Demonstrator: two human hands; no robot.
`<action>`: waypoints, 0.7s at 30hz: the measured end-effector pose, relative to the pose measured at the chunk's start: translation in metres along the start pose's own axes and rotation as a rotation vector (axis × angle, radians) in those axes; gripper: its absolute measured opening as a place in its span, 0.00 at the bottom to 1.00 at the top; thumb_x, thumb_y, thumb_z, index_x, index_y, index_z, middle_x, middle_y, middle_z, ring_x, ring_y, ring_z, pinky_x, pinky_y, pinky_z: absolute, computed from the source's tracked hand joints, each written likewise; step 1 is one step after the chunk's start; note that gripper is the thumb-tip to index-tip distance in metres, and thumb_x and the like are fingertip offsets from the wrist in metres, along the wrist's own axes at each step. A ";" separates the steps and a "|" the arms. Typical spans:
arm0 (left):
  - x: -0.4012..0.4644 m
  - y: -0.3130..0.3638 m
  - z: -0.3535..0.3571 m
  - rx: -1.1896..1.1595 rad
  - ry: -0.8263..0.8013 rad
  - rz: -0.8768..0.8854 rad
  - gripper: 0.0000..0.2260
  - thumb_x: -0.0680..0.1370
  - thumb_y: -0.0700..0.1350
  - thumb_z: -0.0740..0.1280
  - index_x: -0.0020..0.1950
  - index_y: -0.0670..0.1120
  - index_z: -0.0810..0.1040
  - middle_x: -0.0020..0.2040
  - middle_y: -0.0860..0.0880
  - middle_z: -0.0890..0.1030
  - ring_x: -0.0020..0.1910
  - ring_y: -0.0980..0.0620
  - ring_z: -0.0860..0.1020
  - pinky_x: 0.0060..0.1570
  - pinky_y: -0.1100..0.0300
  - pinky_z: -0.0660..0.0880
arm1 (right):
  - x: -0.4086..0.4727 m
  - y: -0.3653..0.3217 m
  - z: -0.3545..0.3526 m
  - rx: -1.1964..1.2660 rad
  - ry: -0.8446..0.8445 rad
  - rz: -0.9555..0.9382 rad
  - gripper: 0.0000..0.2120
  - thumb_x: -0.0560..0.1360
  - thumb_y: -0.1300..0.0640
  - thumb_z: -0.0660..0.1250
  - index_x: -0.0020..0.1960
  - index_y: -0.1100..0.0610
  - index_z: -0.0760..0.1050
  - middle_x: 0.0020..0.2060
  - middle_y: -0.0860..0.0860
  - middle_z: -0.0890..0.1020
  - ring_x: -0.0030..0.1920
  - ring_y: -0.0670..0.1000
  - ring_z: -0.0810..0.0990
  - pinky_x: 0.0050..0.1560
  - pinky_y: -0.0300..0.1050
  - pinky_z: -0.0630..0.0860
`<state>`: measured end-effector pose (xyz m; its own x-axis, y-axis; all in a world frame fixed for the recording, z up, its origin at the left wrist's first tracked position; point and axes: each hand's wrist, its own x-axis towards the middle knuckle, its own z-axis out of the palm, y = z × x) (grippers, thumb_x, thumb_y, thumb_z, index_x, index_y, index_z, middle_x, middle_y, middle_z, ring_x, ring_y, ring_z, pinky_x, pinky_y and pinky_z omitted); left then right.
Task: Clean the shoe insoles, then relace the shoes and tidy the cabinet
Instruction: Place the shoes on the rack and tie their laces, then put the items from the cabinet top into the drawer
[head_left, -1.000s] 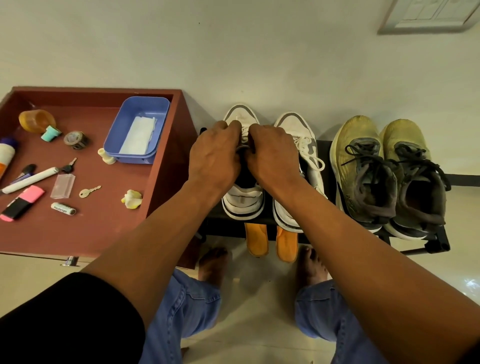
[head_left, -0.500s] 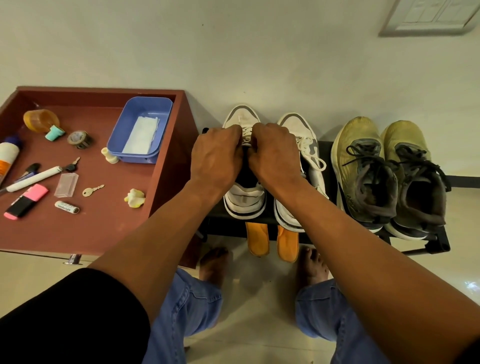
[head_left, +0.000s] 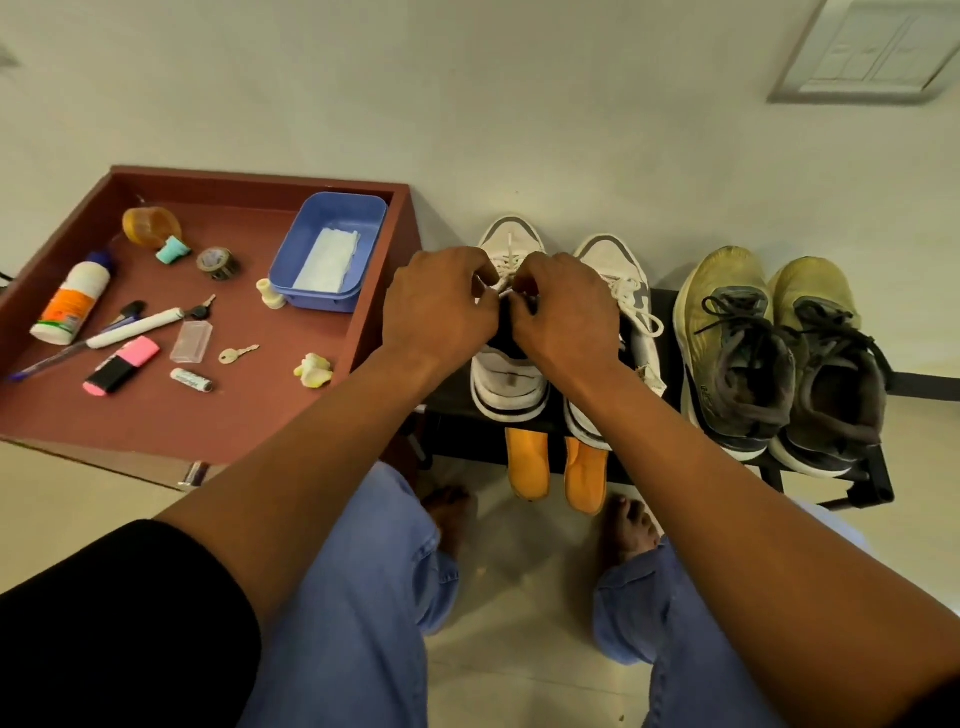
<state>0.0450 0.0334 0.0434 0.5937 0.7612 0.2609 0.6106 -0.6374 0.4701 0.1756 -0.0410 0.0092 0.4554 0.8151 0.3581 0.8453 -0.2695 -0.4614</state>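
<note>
A pair of white sneakers stands on a black shoe rack (head_left: 878, 486). Over the left white sneaker (head_left: 509, 387) my left hand (head_left: 441, 304) and my right hand (head_left: 566, 312) meet, each pinching its white lace (head_left: 503, 287). The right white sneaker (head_left: 626, 291) sits beside it, its lace hanging loose. Two orange insoles (head_left: 527, 465) stick out from under the sneakers at the rack's front edge.
A yellow and grey pair of sneakers (head_left: 779, 353) fills the rack's right side. On the left, a red-brown cabinet top (head_left: 156, 415) holds a blue tray (head_left: 332, 254) with a white cloth, a bottle, pens, a pink highlighter, keys, tape. My bare feet stand below the rack.
Both hands stay on the left white sneaker's lace; the fingers have shifted slightly and a short stretch of lace now shows between them.
</note>
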 end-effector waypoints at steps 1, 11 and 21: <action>-0.005 -0.002 -0.008 0.005 -0.008 -0.003 0.10 0.77 0.49 0.71 0.56 0.49 0.85 0.47 0.51 0.86 0.45 0.53 0.83 0.51 0.51 0.83 | -0.003 -0.005 -0.002 0.005 0.007 -0.004 0.07 0.75 0.53 0.67 0.50 0.55 0.79 0.44 0.53 0.81 0.46 0.56 0.79 0.43 0.54 0.77; -0.090 -0.076 -0.117 0.070 -0.044 -0.136 0.05 0.76 0.47 0.70 0.46 0.52 0.86 0.45 0.52 0.87 0.43 0.52 0.83 0.47 0.55 0.80 | -0.043 -0.110 -0.018 0.317 -0.298 -0.106 0.05 0.73 0.52 0.69 0.48 0.49 0.81 0.41 0.45 0.84 0.42 0.47 0.82 0.47 0.53 0.82; -0.171 -0.161 -0.184 -0.109 0.014 -0.404 0.04 0.80 0.45 0.70 0.50 0.51 0.85 0.49 0.54 0.84 0.48 0.58 0.80 0.46 0.62 0.77 | -0.067 -0.242 0.006 0.327 -0.553 -0.302 0.07 0.75 0.54 0.70 0.52 0.48 0.82 0.47 0.45 0.84 0.45 0.45 0.81 0.50 0.48 0.83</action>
<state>-0.2512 0.0280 0.0783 0.3104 0.9494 0.0480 0.7335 -0.2713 0.6232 -0.0614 -0.0268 0.0921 -0.0674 0.9942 0.0841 0.7452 0.1063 -0.6584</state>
